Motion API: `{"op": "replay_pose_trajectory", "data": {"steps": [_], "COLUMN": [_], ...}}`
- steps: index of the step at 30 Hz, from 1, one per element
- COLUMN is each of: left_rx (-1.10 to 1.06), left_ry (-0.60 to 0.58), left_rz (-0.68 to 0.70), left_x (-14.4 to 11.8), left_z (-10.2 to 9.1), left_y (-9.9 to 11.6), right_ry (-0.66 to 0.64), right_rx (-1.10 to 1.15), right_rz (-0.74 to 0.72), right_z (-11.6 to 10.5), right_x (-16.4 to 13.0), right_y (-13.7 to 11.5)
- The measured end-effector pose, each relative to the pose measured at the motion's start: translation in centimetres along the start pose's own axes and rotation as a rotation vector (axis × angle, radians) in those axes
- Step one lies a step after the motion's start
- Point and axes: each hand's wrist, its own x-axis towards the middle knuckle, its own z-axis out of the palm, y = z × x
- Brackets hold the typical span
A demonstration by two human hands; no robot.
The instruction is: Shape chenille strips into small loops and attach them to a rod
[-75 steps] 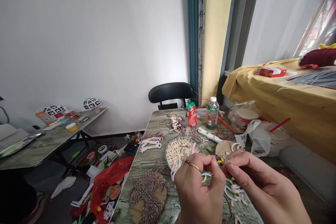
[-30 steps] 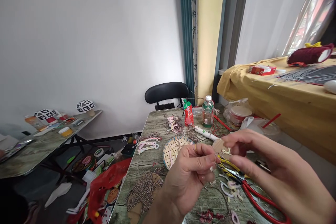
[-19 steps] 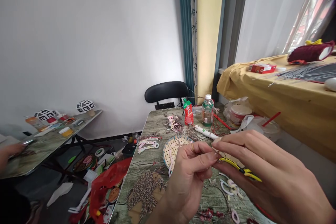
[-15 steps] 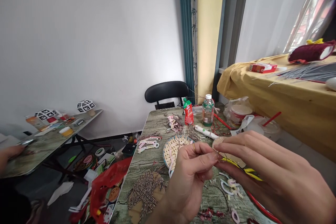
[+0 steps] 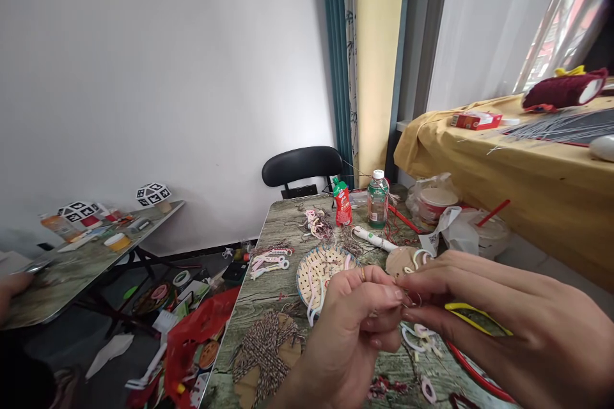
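Note:
My left hand [image 5: 357, 326] and my right hand [image 5: 499, 326] meet low in the view, fingertips pinched together on a small metal ring [image 5: 415, 300]. The left hand wears a gold ring on one finger. A tool with a yellow handle [image 5: 472, 316] lies across my right palm, and a red handle [image 5: 472, 374] shows under that hand. Below the hands lie small pink and white plastic loops [image 5: 422, 339] on the wood-patterned table [image 5: 283, 297]. A round woven tray [image 5: 319, 270] with pink strips sits just behind my left hand.
A card wound with brown-white twine [image 5: 268, 351] lies at the left. Further back stand a red pouch [image 5: 342, 202], a green bottle [image 5: 378, 199], a white pen-like tool [image 5: 374, 239] and a black chair [image 5: 300, 169]. Another person's hand [image 5: 9, 287] rests on the left table.
My hands have dropped lower and closer together; the yellow handle now lies flatter in my right palm. The view has shifted slightly right.

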Motion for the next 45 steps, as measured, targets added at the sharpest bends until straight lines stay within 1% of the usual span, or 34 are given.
{"op": "replay_pose_trajectory", "data": {"steps": [2, 7, 11, 15, 18, 20, 22, 24, 27, 32, 34, 39, 42, 43, 45], "left_rx": [-0.014, -0.038, -0.048, -0.064, -0.052, -0.062, -0.075, -0.083, -0.066, -0.036, -0.038, -0.056, -0.096, -0.108, -0.107], "left_ry": [-0.015, -0.018, -0.007, 0.01, 0.05, 0.071, 0.07, 0.056, 0.048, 0.034, 0.009, -0.033, -0.063, -0.056, -0.021], "left_rz": [-0.028, -0.087, -0.127, -0.12, -0.095, -0.086, -0.079, -0.08, -0.097, -0.143, -0.169, -0.192, -0.186, -0.18, -0.169], "left_x": [0.0, -0.1, 0.0, 0.1, 0.0, -0.1, -0.2, -0.2, -0.2, -0.3, -0.3, -0.2, -0.1, -0.1, -0.1], "left_z": [-0.2, -0.5, -0.7, -0.8, -0.8, -0.8, -0.8, -0.7, -0.6, -0.5, -0.5, -0.8, -1.0, -1.0, -1.0], "left_y": [-0.2, -0.3, -0.3, -0.4, -0.6, -0.7, -0.7, -0.7, -0.6, -0.2, -0.1, -0.4, -0.9, -1.0, -1.2], "right_ry": [-0.021, -0.067, -0.071, -0.077, -0.082, -0.057, 0.001, 0.072, 0.109, 0.107, 0.114, 0.14, 0.228, 0.252, 0.254], "right_rx": [-0.001, -0.07, -0.068, -0.043, 0.061, 0.177, 0.264, 0.317, 0.403, 0.529, 0.533, 0.448, 0.405, 0.396, 0.399], "right_rz": [0.014, -0.029, -0.049, -0.049, -0.018, 0.047, 0.114, 0.149, 0.156, 0.143, 0.144, 0.102, 0.1, 0.104, 0.123], "right_z": [0.0, 0.1, 0.2, 0.0, -0.1, 0.0, 0.1, 0.3, 0.5, 0.6, 0.6, 0.9, 1.3, 1.5, 1.8], "right_x": [0.0, -0.2, -0.4, -0.6, -0.6, -0.5, -0.5, -0.4, -0.2, -0.2, -0.5, -1.2, -1.7, -1.9, -2.2], "right_y": [-0.1, -0.1, 0.1, 0.3, 0.4, 0.5, 0.7, 0.7, 0.7, 0.5, 0.5, 0.5, 0.5, 0.5, 0.7]}}
